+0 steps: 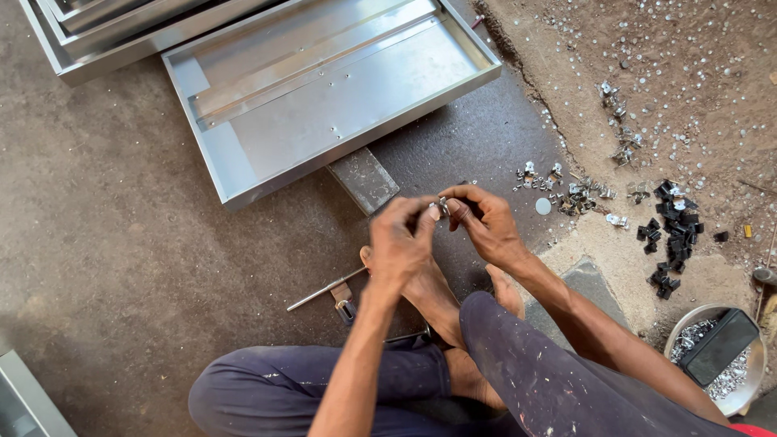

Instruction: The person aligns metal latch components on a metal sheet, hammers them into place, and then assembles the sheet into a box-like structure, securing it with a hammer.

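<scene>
Steel bowl (749, 396) of screws (732, 379); both hands' fingers (427, 212) pinching small metal clip (443, 206).

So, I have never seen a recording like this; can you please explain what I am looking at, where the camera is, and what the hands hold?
The one picture comes from a camera worn on a person's head, looking down. The person sits cross-legged on the floor. The left hand and right hand meet, and their fingers pinch a small metal part between them. In front lies a shallow metal tray. To the right are scattered small metal clips, a pile of black plastic pieces, and a round bowl of small metal parts. A metal rod tool lies near the feet.
</scene>
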